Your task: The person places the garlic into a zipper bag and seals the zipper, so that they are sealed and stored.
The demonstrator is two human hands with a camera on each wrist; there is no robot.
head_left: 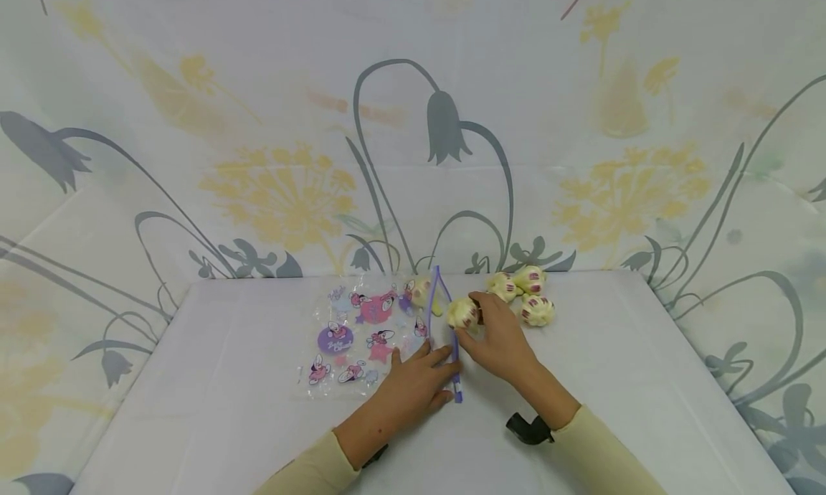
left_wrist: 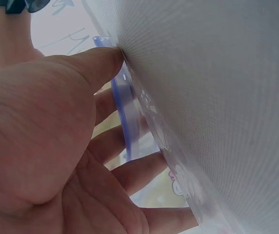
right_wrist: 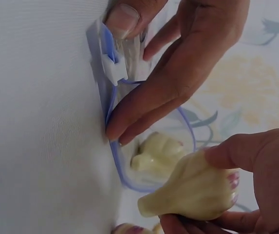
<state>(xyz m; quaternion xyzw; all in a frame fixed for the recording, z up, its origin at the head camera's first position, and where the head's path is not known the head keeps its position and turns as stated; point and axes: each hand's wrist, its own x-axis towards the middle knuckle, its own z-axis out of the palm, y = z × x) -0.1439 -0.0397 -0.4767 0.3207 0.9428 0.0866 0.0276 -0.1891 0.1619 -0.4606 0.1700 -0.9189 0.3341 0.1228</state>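
Note:
A clear zip bag (head_left: 377,351) printed with pink and purple cartoon figures lies flat, its purple-edged mouth spread apart on the right. My left hand (head_left: 416,382) rests on it at the mouth, fingers spread and fairly straight, the thumb at the zip edge. A white slider (right_wrist: 114,70) sits on the zip by these fingers. My right hand (head_left: 497,339) pinches a pale garlic bulb (right_wrist: 195,187) with purple streaks between thumb and fingers, just outside the opening. Inside the bag, near the mouth, lies another garlic bulb (right_wrist: 158,153).
Several garlic bulbs (head_left: 530,280) lie grouped at the back right, beyond my right hand. Under everything is a white table cover (head_left: 226,423). A white cloth (head_left: 400,215) with a grey and yellow flower print hangs behind the table's back edge.

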